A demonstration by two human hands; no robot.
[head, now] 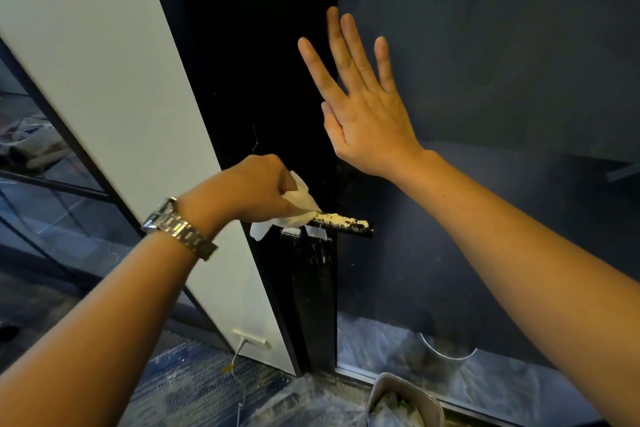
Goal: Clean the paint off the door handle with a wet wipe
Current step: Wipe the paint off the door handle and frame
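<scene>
From the head camera, the left hand is closed around a white wet wipe, pressing it against the inner end of the black door handle, which juts from the dark door near its edge. Pale paint crusts the handle's top. The right hand lies flat and fully spread, holding nothing, against the blue panel above the handle.

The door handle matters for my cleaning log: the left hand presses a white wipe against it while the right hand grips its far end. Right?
Not quite. The right hand lies flat and open above the door handle, not gripping it, as the head view shows. The left hand does press the white wipe against it.
</scene>
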